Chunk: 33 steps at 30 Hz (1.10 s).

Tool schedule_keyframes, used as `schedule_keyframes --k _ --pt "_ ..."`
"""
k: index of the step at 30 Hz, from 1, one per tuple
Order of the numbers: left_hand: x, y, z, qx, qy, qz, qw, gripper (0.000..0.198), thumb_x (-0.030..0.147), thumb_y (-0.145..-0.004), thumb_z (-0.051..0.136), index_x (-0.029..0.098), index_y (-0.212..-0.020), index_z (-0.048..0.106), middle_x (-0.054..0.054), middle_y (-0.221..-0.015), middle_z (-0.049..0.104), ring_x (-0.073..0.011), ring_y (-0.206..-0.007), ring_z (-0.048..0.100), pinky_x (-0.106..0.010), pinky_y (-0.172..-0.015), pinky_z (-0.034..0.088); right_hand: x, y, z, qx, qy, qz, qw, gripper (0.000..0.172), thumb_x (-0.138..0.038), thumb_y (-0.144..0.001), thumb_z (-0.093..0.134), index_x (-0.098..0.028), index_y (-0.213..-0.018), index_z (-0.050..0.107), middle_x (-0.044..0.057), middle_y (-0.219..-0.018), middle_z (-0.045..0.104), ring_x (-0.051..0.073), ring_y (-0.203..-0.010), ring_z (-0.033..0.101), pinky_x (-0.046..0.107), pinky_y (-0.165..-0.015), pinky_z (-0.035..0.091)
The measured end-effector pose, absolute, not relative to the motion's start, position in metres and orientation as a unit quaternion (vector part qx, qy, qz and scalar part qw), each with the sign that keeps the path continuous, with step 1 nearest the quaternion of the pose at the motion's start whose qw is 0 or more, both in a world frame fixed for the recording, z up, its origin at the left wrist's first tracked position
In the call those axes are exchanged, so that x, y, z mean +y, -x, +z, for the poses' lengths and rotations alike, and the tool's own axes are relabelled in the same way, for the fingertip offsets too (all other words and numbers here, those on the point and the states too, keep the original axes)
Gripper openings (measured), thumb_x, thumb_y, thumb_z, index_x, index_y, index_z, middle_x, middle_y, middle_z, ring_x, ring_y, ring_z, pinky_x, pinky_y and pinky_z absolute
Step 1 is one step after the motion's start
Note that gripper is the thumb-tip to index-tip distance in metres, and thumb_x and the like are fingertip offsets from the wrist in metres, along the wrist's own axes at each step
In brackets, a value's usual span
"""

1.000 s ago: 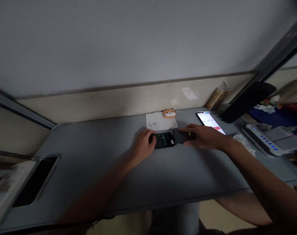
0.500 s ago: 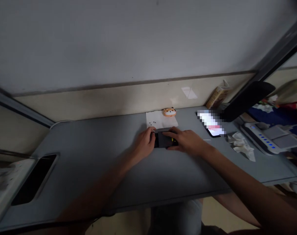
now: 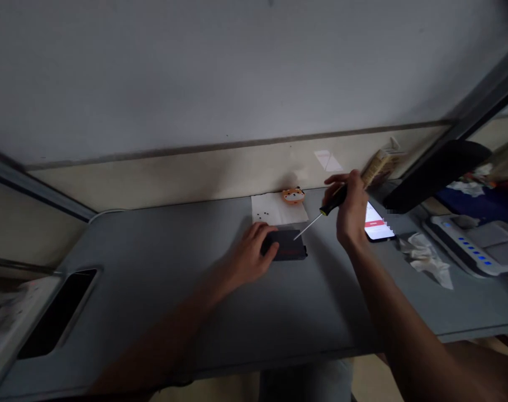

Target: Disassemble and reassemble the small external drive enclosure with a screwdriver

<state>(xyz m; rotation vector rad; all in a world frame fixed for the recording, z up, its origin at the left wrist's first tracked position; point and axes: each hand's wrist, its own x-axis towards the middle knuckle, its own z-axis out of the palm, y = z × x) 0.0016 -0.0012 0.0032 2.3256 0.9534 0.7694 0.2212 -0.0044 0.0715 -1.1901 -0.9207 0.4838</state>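
Note:
A flat dark rectangular case lies on the grey desktop. My left hand grips its left end, thumb on the near part and fingers over the far edge. Raised to the right of the case, my right hand is closed around the black-and-yellow handle of a screwdriver. The metal shaft slants down to the left, its tip over the top of the case; whether it touches I cannot tell. Behind lies a white paper sheet with several tiny dark bits, like screws, and an orange animal-face case on it.
A lit phone lies beyond my right forearm, near crumpled tissue and a white device with blue lights. A carton leans by the wall. On the left is a dark-screened phone-like slab. The desk's front edge runs close to me.
My right hand has left the dark case and risen to the right, now with the screwdriver held up and pointing at the case. My left hand stays at the case's left end.

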Motion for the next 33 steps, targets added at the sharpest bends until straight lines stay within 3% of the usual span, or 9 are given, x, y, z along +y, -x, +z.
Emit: schedule_keyframes --k 4,9,16,20,25,33 --pt "-0.005 0.002 0.007 0.287 -0.905 0.198 0.243 0.052 0.031 -0.090 0.066 0.026 -0.139 0.050 -0.013 -0.138 0.053 -0.0343 -0.133 0.047 -0.057 -0.110 0.047 0.004 -0.218 0.042 -0.322 0.612 0.250 0.677 0.068 -0.088 -0.078 0.050 -0.021 -0.067 0.062 -0.005 -0.050 0.042 0.010 -0.042 0.039 0.026 -0.040 0.027" --pt "-0.005 0.003 0.005 0.277 -0.911 0.186 0.244 0.069 0.017 -0.081 0.067 0.026 -0.145 0.043 -0.013 -0.142 0.048 -0.0353 -0.138 0.041 -0.058 -0.113 0.046 0.005 -0.217 0.025 -0.311 0.602 0.309 0.667 0.070 -0.090 -0.071 0.055 -0.021 -0.072 0.066 -0.005 -0.047 0.044 0.010 -0.040 0.041 0.027 -0.040 0.029" --pt "-0.004 0.003 0.001 0.283 -0.894 0.249 0.241 0.060 0.014 -0.078 0.068 0.021 -0.131 0.041 -0.017 -0.131 0.051 -0.0346 -0.127 0.053 -0.054 -0.105 0.050 0.006 -0.218 0.016 -0.220 0.579 0.344 0.706 0.067 -0.087 -0.064 0.065 -0.021 -0.070 0.065 -0.003 -0.055 0.055 0.010 -0.046 0.047 0.025 -0.044 0.032" --pt "-0.004 0.002 -0.003 0.290 -0.885 0.270 0.246 0.053 0.015 -0.075 0.071 0.023 -0.121 0.045 -0.015 -0.128 0.055 -0.0329 -0.124 0.056 -0.050 -0.103 0.051 0.003 -0.215 0.014 -0.302 0.576 0.350 0.674 0.064 -0.084 -0.069 0.065 -0.021 -0.077 0.070 0.000 -0.065 0.065 0.010 -0.047 0.046 0.026 -0.045 0.032" --pt "-0.003 -0.001 -0.002 0.305 -0.880 0.286 0.228 0.042 0.030 -0.081 0.077 0.024 -0.115 0.054 -0.011 -0.122 0.063 -0.0306 -0.118 0.061 -0.049 -0.102 0.049 -0.001 -0.212 0.013 -0.422 0.591 0.329 0.603 0.062 -0.081 -0.078 0.060 -0.021 -0.086 0.074 0.000 -0.066 0.066 0.010 -0.047 0.042 0.026 -0.047 0.032" --pt "-0.004 -0.003 0.005 0.287 -0.886 0.306 0.199 0.030 0.041 -0.088 0.072 0.022 -0.109 0.063 -0.007 -0.106 0.072 -0.0268 -0.106 0.065 -0.043 -0.096 0.050 0.002 -0.215 0.010 -0.444 0.598 0.298 0.597 0.060 -0.079 -0.080 0.058 -0.021 -0.081 0.073 0.003 -0.072 0.070 0.014 -0.058 0.054 0.029 -0.058 0.041"
